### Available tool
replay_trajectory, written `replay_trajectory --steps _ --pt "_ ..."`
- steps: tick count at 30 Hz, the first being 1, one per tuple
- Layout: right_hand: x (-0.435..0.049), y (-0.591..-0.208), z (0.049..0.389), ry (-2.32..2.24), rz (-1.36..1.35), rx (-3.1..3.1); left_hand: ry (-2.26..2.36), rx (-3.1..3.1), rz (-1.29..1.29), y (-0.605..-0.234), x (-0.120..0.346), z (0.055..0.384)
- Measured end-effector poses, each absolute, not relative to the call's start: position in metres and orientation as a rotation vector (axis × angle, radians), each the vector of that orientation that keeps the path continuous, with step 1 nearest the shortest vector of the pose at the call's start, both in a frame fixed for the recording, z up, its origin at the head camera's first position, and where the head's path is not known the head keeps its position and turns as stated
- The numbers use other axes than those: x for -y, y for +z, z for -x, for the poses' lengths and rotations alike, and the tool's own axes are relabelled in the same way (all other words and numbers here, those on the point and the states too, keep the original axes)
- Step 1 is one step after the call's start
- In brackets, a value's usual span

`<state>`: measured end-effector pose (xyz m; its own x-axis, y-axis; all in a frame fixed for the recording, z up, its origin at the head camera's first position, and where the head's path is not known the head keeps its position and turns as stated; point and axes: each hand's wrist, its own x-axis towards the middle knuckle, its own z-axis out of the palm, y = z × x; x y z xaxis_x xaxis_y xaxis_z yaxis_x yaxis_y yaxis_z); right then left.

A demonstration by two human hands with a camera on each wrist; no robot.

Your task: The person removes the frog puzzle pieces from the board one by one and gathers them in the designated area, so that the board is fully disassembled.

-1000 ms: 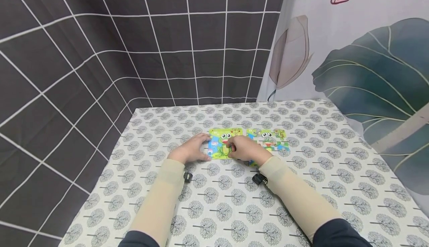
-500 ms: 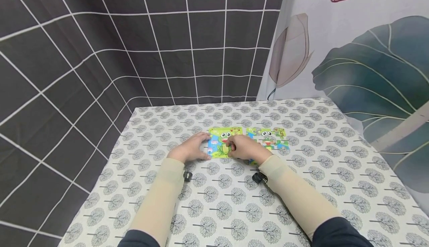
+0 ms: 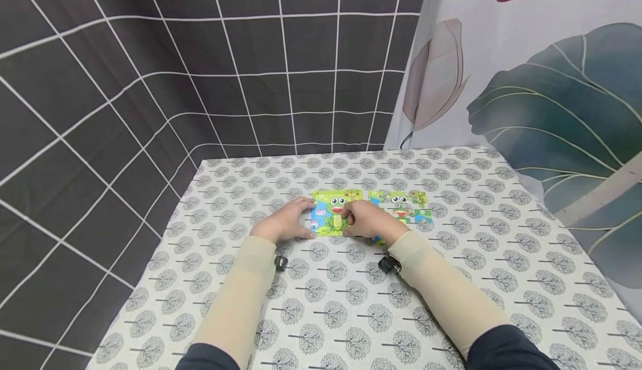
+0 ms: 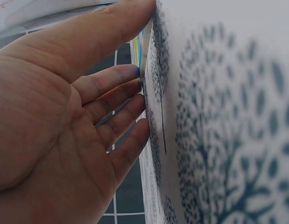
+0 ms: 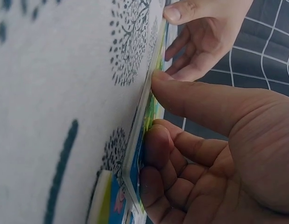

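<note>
A frog jigsaw puzzle [image 3: 326, 219] lies flat on the table in the head view, its picture showing a green frog with big eyes. At its left side my left hand [image 3: 288, 222] steadies the edge, thumb at the near corner and fingers farther back, fairly straight. My right hand [image 3: 368, 219] covers the right part of the puzzle. In the right wrist view its thumb [image 5: 181, 95] touches the near edge while curled fingertips [image 5: 157, 144] press on the picture side; no separate piece shows between them. The left wrist view shows the left palm [image 4: 55, 126] facing the puzzle's thin edge.
Right of the puzzle lies a second frog picture [image 3: 399, 199] with irregular outlines, partly behind the right hand. A tree-patterned cloth [image 3: 331, 281] covers the table. A dark gridded curtain [image 3: 241, 97] hangs behind, and a white leaf-printed curtain [image 3: 451, 130] on the right.
The right fingertips have shifted very slightly right and away from me over the puzzle. The left hand stays in place.
</note>
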<state>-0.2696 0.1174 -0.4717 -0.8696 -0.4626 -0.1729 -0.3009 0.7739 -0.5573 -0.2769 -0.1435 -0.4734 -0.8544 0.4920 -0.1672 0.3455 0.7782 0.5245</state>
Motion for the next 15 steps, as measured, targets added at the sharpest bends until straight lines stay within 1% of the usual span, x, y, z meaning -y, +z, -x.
replay_trajectory --steps 15 --pt "-0.1178 -0.4729 0.2718 -0.702 0.641 -2.694 0.704 -2.676 -0.625 -0.4726 0.1435 0.2762"
